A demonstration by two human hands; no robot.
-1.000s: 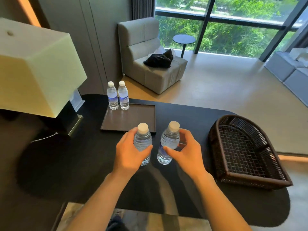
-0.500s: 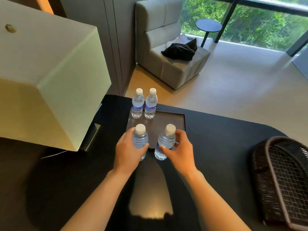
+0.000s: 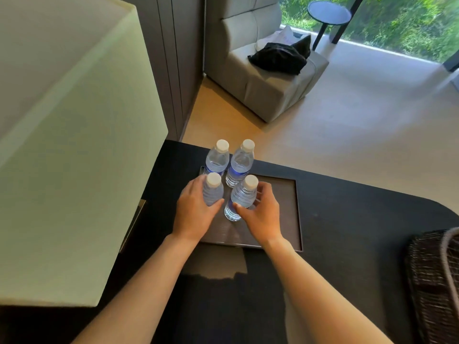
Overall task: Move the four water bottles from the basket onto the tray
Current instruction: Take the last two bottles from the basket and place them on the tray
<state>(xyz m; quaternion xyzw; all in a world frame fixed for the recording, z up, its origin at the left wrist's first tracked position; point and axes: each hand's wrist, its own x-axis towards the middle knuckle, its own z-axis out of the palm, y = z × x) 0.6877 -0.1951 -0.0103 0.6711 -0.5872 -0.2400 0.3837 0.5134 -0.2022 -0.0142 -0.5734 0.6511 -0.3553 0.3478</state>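
Note:
A flat brown tray [image 3: 280,214] lies on the black table. Two clear water bottles with white caps stand upright at its far left corner: one on the left [image 3: 218,158], one on the right [image 3: 240,163]. Just in front of them, my left hand [image 3: 196,212] is wrapped around a third bottle [image 3: 213,191], and my right hand [image 3: 260,214] grips a fourth bottle [image 3: 242,198] whose base rests on the tray. The left-held bottle's base is hidden by my hand. The dark wicker basket [image 3: 432,281] sits at the right edge, partly out of frame.
A large cream lampshade [image 3: 69,145] fills the left side, close to my left arm. The black table [image 3: 347,232] curves off at the right. Beyond it are a grey armchair [image 3: 260,78] with a black cloth, a small round side table [image 3: 329,12] and the beige floor.
Both hands have carried their bottles forward from the table's middle over the tray, up to the two standing bottles. My view has shifted left, pushing the basket to the right edge.

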